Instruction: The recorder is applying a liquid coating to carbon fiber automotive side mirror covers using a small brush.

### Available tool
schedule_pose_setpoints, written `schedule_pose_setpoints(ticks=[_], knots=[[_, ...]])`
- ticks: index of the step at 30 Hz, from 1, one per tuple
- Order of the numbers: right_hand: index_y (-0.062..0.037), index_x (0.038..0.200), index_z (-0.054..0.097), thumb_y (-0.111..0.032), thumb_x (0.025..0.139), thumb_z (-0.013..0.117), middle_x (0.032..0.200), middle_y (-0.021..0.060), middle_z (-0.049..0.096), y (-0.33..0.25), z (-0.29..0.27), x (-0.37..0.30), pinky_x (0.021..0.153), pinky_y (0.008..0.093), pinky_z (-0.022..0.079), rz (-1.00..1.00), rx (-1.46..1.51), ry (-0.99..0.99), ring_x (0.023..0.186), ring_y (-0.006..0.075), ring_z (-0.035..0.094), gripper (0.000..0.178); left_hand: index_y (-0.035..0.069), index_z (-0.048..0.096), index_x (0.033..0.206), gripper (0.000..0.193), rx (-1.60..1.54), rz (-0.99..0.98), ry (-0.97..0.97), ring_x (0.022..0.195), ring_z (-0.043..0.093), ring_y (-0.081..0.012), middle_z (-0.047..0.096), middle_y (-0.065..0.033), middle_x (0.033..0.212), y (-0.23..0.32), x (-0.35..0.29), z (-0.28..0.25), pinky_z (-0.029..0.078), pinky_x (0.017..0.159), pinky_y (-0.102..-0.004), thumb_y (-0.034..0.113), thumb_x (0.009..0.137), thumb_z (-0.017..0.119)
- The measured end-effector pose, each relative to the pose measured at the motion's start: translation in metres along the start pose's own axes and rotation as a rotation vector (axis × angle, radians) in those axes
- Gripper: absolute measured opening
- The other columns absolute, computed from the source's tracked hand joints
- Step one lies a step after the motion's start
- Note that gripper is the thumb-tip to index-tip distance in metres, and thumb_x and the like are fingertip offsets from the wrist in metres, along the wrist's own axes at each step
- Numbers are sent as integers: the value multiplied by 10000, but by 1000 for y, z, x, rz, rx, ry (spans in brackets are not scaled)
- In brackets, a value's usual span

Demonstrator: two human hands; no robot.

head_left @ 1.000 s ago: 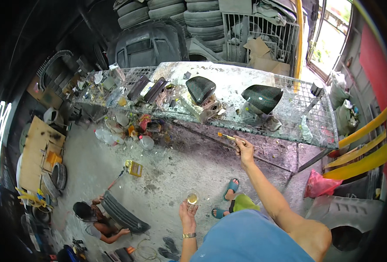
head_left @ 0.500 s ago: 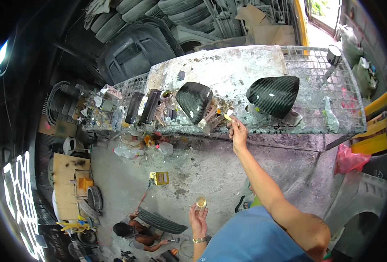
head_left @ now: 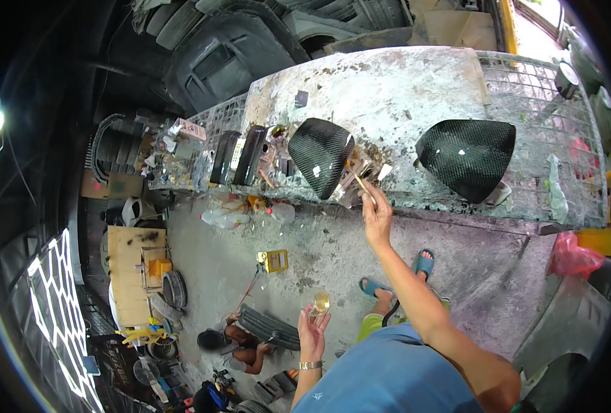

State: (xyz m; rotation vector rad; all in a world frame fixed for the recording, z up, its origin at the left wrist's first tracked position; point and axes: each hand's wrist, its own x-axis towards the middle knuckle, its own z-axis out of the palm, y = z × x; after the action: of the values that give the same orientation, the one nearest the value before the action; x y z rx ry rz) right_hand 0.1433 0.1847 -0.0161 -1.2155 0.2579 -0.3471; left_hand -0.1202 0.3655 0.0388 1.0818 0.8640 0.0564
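Note:
My right hand (head_left: 378,217) is closed round a thin, pale brush-like stick (head_left: 358,180) over the bench's near edge. Its tip comes close to the right edge of a black carbon-weave cover (head_left: 319,155); I cannot tell whether they touch. A second carbon-weave cover (head_left: 465,158) lies farther right, with small white spots on it. Low in front of me, my left hand (head_left: 312,333), watch on its wrist, holds a small clear cup (head_left: 320,301) with yellowish liquid in it.
The stained workbench (head_left: 402,82) has wire mesh at both ends. Two dark glossy parts (head_left: 250,155) lie left of the covers. A yellow tin (head_left: 273,261) and plastic bottles (head_left: 226,215) stand on the floor. A crouching person (head_left: 233,344) handles a dark slatted panel (head_left: 271,329).
The view has shifted, and my sandalled feet now show. My right hand has brought the stick closer to the left cover. My left hand still holds the cup.

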Motion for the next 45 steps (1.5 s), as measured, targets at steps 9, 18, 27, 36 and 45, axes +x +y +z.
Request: schedule_pose_setpoints(ticks=[9, 18, 27, 36, 45], knots=[[-72, 1226, 613, -20, 854, 642, 973, 81, 607, -23, 0, -56, 626, 258, 467, -199, -240, -219, 719, 163, 563, 377, 20, 401, 1291, 553, 48, -50, -64, 1179, 539, -317, 478, -190, 1251, 8, 30, -1, 455, 1000, -420, 436, 950, 531], [-51, 1217, 613, 12, 832, 642, 977, 74, 606, -28, 0, -78, 601, 251, 443, -251, -258, -328, 704, 123, 543, 391, 59, 472, 1243, 463, 52, -71, -106, 1126, 569, -293, 518, -148, 1217, 20, 57, 3, 465, 987, -430, 422, 959, 518], [-29, 1119, 649, -227, 929, 622, 799, 44, 638, -13, -25, -20, 485, 204, 378, 341, 384, -274, 545, 45, 455, 277, 20, 475, 1250, 461, 71, -80, -77, 1123, 569, -306, 536, -155, 1233, 23, 62, -2, 478, 973, -444, 383, 968, 515], [-56, 1064, 643, -201, 950, 587, 773, 14, 614, 31, -24, 47, 446, 174, 349, 386, 612, -105, 554, 27, 455, 192, 43, 454, 1226, 490, 171, -68, -74, 1196, 527, -362, 494, -193, 1271, 27, 51, -1, 464, 999, -406, 457, 965, 483], [-60, 1096, 644, -189, 946, 591, 797, 5, 628, 45, -24, 79, 398, 151, 275, 354, 645, 82, 515, 6, 401, 205, 48, 457, 1230, 492, 184, -68, -49, 1203, 521, -358, 484, -198, 1302, 29, 40, 10, 463, 994, -408, 458, 961, 491]])
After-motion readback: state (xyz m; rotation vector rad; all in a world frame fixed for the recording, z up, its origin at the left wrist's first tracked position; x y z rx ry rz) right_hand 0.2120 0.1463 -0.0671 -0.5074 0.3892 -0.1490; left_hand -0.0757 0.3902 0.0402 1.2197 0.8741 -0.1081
